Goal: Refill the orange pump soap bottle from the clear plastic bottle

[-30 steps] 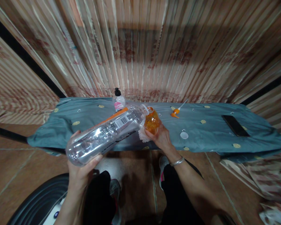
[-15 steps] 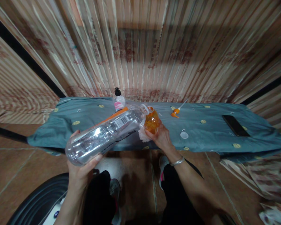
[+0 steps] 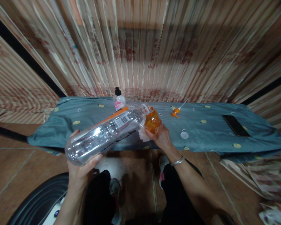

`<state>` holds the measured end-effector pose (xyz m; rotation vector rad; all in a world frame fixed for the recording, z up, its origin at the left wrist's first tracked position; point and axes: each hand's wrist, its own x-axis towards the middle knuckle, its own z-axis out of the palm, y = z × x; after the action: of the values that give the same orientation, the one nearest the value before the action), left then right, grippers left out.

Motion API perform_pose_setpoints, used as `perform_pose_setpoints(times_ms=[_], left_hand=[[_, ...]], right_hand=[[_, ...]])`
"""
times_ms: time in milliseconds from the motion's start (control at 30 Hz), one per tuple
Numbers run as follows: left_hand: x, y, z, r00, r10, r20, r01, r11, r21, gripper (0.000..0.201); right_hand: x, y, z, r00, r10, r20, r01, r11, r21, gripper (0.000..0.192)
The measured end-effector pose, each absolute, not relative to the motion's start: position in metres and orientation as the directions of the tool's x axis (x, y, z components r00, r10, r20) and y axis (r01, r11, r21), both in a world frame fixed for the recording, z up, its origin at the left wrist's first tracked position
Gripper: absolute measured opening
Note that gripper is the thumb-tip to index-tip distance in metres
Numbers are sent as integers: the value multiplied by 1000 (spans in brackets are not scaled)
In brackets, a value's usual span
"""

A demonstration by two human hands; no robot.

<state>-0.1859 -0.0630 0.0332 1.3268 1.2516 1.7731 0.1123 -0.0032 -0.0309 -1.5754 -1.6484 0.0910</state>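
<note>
While the left hand grips the base of a big clear bottle, fingers wrapped under it and thumb over the near side, the bottle lies tipped almost flat, its neck raised a little and pointing away to the right. Its open mouth meets the mouth of a small orange bottle, which the right hand holds closed around the lower body, tilted toward the big one. Both bottles hang in the air over the near edge of the table, about its middle. A white lacy bit, cloth or paper, I cannot tell which, sits pressed between the right palm and the orange bottle. A silver bangle rings the right wrist.

On the grey-blue cloth that covers the table, a white cap lies just right of the right hand, close to the near edge. An orange pump with its white tube lies farther back, near the far edge, right of the middle. A small clear bottle with a black top and pink label stands upright at the far edge, behind the big bottle's neck. A black phone lies flat toward the right end, well apart from the rest.

Below, the person's dark-clad legs and shoes stand on brown tiles, and a black curved thing fills the lower left corner.
</note>
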Motion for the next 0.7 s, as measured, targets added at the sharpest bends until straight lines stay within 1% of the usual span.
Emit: perform_pose_setpoints(times_ms=[67,100,367,567,700], left_hand=[[-185,-63,35,-336,870,360,-5,-384,923,95],[-184,-64,36,-341,873,350,-14,-377,926,95],[-183,-62,38,-349,875,337,-40,-373,927,95],[-182,-60,37,-326,864,383,-73,-427,902,92],[-183,-61,37,-326,873,364,-80,-409,909,93]], right_hand=[[112,-3,-30,136,857,497,794,206,-572,74],[112,-3,-30,138,859,493,794,201,-573,74],[112,-3,-30,146,862,485,791,193,-581,73],[112,-3,-32,152,856,494,786,199,-586,75],[112,-3,-31,149,860,488,777,204,-596,74]])
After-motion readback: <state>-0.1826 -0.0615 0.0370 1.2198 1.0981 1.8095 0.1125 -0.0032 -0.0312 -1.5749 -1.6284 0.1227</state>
